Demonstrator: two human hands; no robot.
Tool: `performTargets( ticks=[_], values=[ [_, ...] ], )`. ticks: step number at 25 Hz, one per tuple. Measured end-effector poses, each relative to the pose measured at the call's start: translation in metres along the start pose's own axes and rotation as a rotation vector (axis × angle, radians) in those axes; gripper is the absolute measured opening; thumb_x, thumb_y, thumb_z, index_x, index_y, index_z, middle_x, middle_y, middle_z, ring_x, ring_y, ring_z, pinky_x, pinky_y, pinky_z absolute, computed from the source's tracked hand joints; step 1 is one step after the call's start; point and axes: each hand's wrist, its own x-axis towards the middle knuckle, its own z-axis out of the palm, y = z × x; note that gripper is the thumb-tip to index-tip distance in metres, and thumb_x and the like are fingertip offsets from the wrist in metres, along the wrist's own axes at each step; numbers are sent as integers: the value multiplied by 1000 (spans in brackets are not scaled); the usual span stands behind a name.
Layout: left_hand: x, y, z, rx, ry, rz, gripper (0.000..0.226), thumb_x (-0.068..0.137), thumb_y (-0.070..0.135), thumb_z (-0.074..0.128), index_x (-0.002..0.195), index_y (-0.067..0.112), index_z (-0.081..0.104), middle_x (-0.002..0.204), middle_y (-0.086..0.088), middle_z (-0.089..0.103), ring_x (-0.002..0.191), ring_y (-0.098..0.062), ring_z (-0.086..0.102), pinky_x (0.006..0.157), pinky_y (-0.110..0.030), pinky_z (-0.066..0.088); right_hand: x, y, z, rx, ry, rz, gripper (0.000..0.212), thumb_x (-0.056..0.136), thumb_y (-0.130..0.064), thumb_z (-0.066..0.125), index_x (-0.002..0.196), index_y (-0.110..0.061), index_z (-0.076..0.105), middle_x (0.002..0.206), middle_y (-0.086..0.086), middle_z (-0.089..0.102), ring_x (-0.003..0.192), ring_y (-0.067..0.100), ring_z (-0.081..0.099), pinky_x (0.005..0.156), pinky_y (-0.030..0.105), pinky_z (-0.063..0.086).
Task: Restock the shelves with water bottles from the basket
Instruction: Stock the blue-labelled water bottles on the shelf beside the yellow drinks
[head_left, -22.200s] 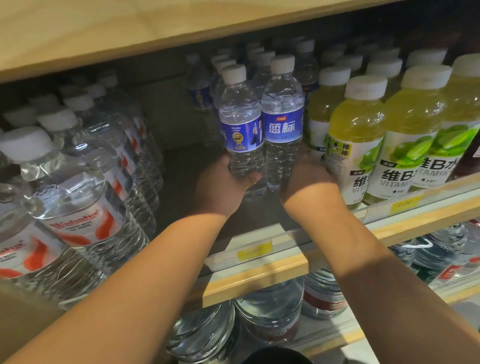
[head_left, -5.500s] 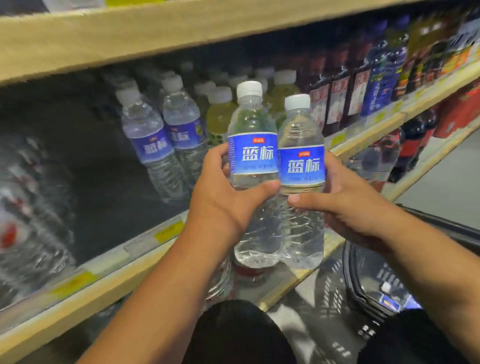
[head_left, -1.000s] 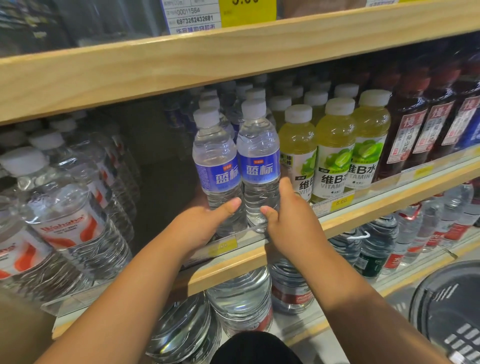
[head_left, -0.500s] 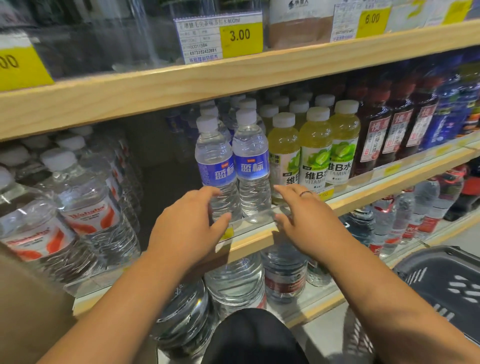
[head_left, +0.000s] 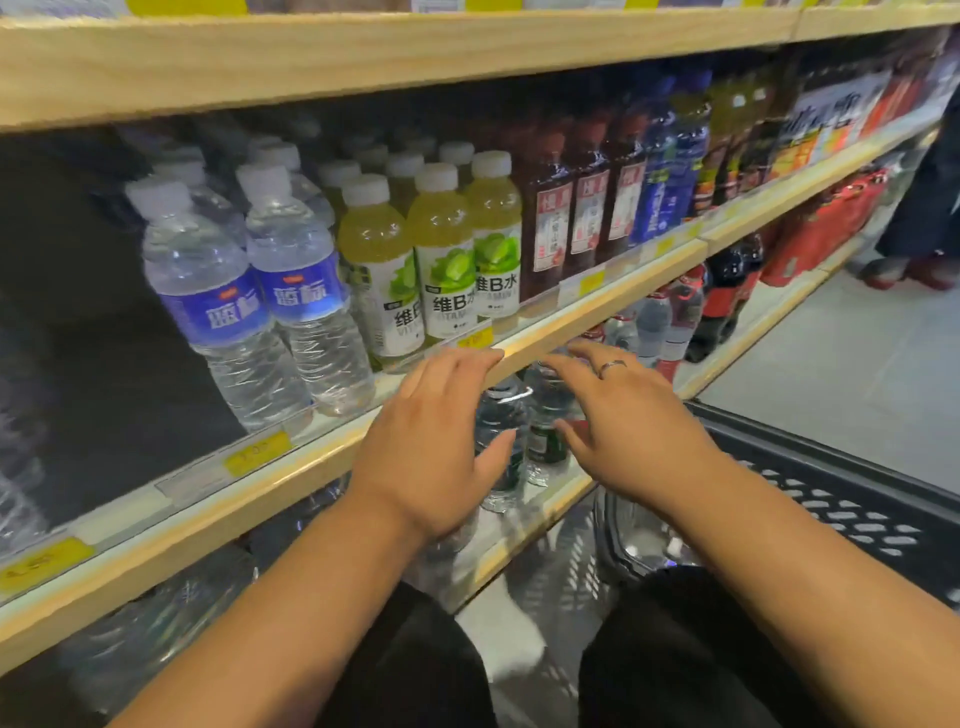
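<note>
both hands are empty and held apart in front of the shelf (head_left: 597, 306), palms down. the left hand (head_left: 431, 441) has its fingers straight and close together, tips lying over the shelf's wooden front edge; whether they touch it cannot be told. the right hand (head_left: 628, 431) hangs just to its right with fingers spread and relaxed, a ring (head_left: 612, 365) on one of them. neither hand grips anything.

the task's bottles stand on the shelf, up and to the left of the hands. the left bottle (head_left: 218, 312) and right bottle (head_left: 306, 291) are side by side at the shelf's front, touching or nearly so, both upright with white caps and blue labels facing out. more bottles of the same kind sit behind them in the dark. a yellow price tag (head_left: 257, 452) is on the rail below them.

just right of the right bottle is a row of green drinks (head_left: 441, 260), then red drinks (head_left: 582, 208) further along. left of the left bottle the shelf is dark and blurred.

the basket (head_left: 831, 499) is at lower right, dark and perforated, its rim passing under the right forearm. what lies in it is hidden. between the two hands, lower bottles (head_left: 501, 431) show on the shelf beneath. pale floor (head_left: 857, 353) runs beyond the basket
</note>
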Motion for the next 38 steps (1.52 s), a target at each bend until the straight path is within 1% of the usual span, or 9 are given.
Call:
performTargets(
  ticks=[3,8,16,19,22,26,30,33,38],
  values=[
    [21,29,40,-49,-55,91,64,85,38,63,140,21,36,139,1,43,128,-19,40,106,-33,36,-19,50,5,-46,-58,110,68,91,-31,58,150,-25,25,155,8,27,138,29,31,110,40,31],
    [42,63,106,-108,-205,204,67,87,37,59,145,17,32,146,-4,37,136,-21,32,112,-28,21,-58,125,25,-79,-112,246,66,87,-31,62,146,-21,35,147,13,40,129,35,42,104,45,40],
    [61,109,220,-221,-372,287,66,78,38,55,138,14,45,134,-6,50,123,-27,48,105,-38,40,-110,212,97,-38,-315,409,70,87,-34,62,149,-22,30,151,7,33,133,29,38,107,37,37],
    [67,117,259,-173,-548,287,67,87,38,58,146,22,31,144,-3,38,132,-24,37,106,-37,33,-121,235,132,1,-404,443,70,88,-34,60,150,-23,28,150,8,34,133,28,38,106,37,38],
    [70,118,290,-106,-677,348,69,89,40,58,147,21,26,143,-7,38,130,-28,38,105,-39,35,-128,249,167,1,-517,424,71,87,-41,59,148,-25,27,150,8,32,130,31,42,98,41,45],
    [78,125,341,48,-878,490,73,84,45,63,144,18,30,139,-10,41,129,-30,41,104,-44,39,-135,261,210,-18,-607,407,62,84,-36,60,141,-28,35,137,6,44,120,30,49,92,38,46],
    [76,130,392,228,-1210,427,85,78,57,67,144,18,30,143,-11,39,130,-33,40,104,-46,40,-138,283,244,-43,-667,456,53,84,-31,60,133,-25,43,134,7,44,118,30,50,89,38,43],
    [66,130,416,225,-1392,402,73,78,52,71,134,15,44,137,-10,51,121,-31,51,97,-37,43,-138,296,273,-69,-744,491,54,82,-26,62,133,-24,43,134,8,44,117,31,51,86,38,47],
    [60,137,436,265,-1494,471,68,78,49,72,131,13,50,130,-7,58,112,-28,58,93,-36,48,-129,311,315,-52,-807,534,56,84,-23,59,136,-22,37,132,9,45,117,31,52,85,40,51]
  ],
)
